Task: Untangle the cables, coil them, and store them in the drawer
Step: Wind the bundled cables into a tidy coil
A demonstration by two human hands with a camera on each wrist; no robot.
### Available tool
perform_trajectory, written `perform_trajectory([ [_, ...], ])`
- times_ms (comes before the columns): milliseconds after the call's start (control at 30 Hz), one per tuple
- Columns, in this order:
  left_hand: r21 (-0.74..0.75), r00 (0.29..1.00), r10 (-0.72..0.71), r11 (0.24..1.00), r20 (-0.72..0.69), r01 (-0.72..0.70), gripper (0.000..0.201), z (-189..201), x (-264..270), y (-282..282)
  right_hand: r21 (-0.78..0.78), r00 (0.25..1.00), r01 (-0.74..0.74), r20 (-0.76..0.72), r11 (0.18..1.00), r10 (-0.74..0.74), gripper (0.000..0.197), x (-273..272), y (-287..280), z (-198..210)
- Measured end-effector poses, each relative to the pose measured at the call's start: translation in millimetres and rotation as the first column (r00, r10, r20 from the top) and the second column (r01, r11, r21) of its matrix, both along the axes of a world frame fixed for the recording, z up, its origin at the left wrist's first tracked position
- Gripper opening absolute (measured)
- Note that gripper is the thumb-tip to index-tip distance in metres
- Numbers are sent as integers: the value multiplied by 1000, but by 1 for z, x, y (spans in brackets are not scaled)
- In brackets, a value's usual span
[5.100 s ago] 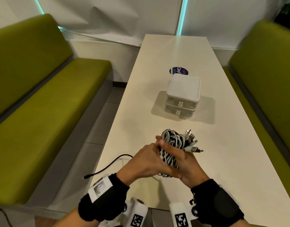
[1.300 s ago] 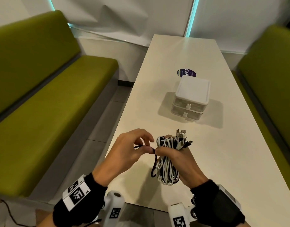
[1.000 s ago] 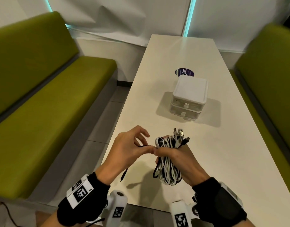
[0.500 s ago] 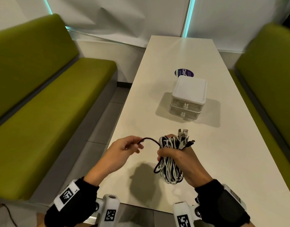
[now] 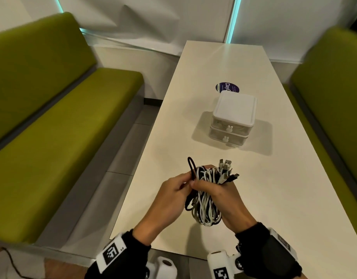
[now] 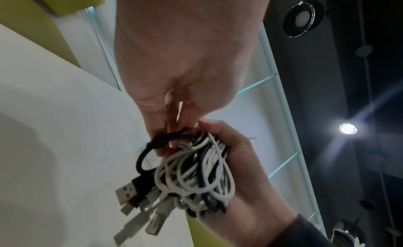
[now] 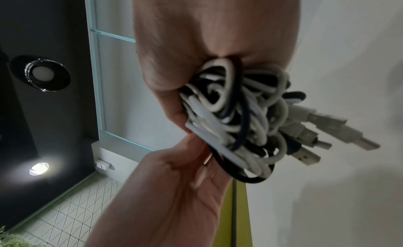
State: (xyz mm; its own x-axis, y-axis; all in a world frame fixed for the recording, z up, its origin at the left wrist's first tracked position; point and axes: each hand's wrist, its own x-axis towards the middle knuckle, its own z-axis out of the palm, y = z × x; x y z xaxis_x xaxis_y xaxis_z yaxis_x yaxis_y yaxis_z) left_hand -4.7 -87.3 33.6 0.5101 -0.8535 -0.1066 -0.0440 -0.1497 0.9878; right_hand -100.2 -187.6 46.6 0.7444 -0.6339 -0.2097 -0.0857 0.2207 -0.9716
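The right hand [image 5: 227,200] was wrapped around a bundle of cables [image 5: 207,200], white and black ones coiled together, its fingers curled tight about the middle of the coil and holding it above the near end of the worktop [image 5: 284,198]. A cluster of plugs [image 5: 227,171] stuck out of the top of the bundle, away from the person, and the lower loops hung down below the hand. The left hand [image 5: 169,196] was pressed close against the bundle's left side, its fingers [image 6: 172,116] pinching a black cable [image 5: 190,168] that stood up in a narrow loop above the fist and ran down alongside the white strands. In the left wrist view the same black cable bent round in a small ring beside the plugs. Farther along the worktop, well apart from the hands, stood a small white drawer box [image 5: 233,119] with two stacked drawers, both closed, each with a little knob on its front. Just behind the box lay a round dark blue sticker [image 5: 224,87]. Green benches [image 5: 62,117] ran along both sides.
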Motion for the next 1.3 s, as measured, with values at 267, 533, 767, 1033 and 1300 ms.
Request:
perform_trajectory([
  [267, 78, 977, -191, 977, -96, 198, 67, 17, -6, -5, -63, 992, 121, -16, 991, -122, 5, 1, -6, -7],
  [533, 181, 973, -223, 961, 62, 209, 101, 14, -9, -8, 8, 994, 105, 13, 994, -105, 6, 1, -10, -6],
  [767, 241, 978, -190, 956, 85, 165, 125, 11, -15, -10, 148, 982, 178, 42, 973, -186, 9, 0, -5, -3],
  [1033, 268, 925, -372, 901, 76, 341, 50, 13, 0, -30, 213, 972, 224, 26, 951, -235, 12, 0, -6, -1],
  [1300, 219, 935, -325, 932, 144, 290, 30, 17, -14, -42, 141, 964, 183, 167, 973, -205, 18, -9, -15, 4],
])
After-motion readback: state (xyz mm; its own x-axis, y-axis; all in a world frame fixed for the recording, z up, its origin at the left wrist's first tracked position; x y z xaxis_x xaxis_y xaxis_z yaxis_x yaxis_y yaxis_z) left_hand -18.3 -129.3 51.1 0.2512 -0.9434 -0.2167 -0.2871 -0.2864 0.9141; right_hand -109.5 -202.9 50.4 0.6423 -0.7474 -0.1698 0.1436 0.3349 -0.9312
